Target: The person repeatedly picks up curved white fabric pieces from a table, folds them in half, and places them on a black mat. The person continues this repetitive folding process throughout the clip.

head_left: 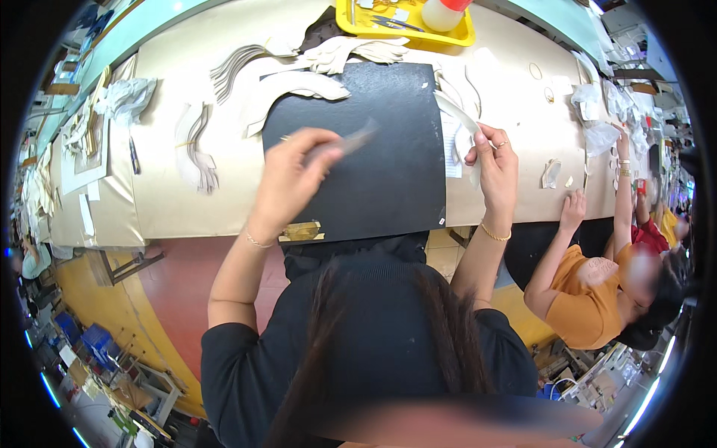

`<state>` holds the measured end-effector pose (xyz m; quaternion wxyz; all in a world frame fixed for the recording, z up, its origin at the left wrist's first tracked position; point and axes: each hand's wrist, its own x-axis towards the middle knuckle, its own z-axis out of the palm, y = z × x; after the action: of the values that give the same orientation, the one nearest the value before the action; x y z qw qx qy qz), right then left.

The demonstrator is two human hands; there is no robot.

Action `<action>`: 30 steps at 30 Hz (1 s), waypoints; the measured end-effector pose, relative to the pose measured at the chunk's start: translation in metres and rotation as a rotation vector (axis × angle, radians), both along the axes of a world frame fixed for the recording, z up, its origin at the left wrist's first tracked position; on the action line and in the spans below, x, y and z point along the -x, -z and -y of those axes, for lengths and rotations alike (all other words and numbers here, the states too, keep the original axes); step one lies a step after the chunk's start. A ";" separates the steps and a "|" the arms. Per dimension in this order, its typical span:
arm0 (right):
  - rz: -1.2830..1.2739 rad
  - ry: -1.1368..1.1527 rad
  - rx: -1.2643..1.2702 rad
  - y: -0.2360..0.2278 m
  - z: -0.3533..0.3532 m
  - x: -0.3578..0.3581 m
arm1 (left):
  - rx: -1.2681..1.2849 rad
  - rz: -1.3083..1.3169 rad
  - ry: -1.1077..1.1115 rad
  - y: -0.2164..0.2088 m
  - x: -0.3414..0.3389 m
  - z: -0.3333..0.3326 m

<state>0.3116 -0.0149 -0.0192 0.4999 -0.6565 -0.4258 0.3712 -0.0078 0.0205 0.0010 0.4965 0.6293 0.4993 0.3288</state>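
Over a black board (381,179), the person's left hand (297,173) pinches a slim greyish thing (363,140), blurred, between thumb and fingers. Just past the board's right edge, the right hand (496,160) pinches a pale curved strip (458,113) between thumb and fingers, its long end pointing far and left. 1 yellow tray (446,38) stands far; 1 bundle of pale strips (194,149) lies left of the board.
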 end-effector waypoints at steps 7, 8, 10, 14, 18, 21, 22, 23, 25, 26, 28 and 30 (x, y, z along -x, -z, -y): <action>-0.328 -0.316 0.152 -0.027 -0.004 0.039 | -0.225 -0.550 0.148 0.041 -0.019 0.006; -0.406 -0.391 0.164 -0.026 -0.003 0.046 | -0.289 -0.512 0.083 0.044 -0.015 0.007; -0.427 -0.456 0.299 -0.017 0.000 0.065 | -0.281 -0.501 -0.009 0.047 -0.009 0.009; -0.439 -0.515 0.429 0.006 0.001 0.096 | 0.532 0.267 0.047 0.041 0.018 0.008; -0.336 -0.469 0.439 0.019 0.003 0.107 | 0.572 0.135 0.038 0.044 0.024 0.011; -0.207 -0.394 0.528 0.024 0.003 0.102 | 0.565 0.126 -0.063 0.046 0.026 0.007; -0.102 -0.394 0.498 0.026 0.003 0.100 | 0.572 0.097 -0.093 0.047 0.026 0.006; -0.005 -0.391 0.466 0.028 0.002 0.099 | 0.563 0.052 -0.076 0.047 0.026 0.005; 0.145 -0.384 0.412 0.030 0.003 0.098 | 0.547 -0.068 -0.061 0.047 0.024 0.003; 0.197 -0.380 0.390 0.030 0.003 0.097 | 0.550 -0.097 -0.059 0.046 0.022 0.002; 0.257 -0.375 0.373 0.031 0.003 0.097 | 0.535 -0.145 -0.046 0.045 0.019 0.002; 0.275 -0.372 0.385 0.031 0.002 0.097 | 0.540 -0.179 -0.048 0.044 0.018 0.000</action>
<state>0.2147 -0.0165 -0.0502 0.2273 -0.6939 -0.5243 0.4382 -0.0254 0.0201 -0.0433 0.5923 0.4887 0.6254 0.1385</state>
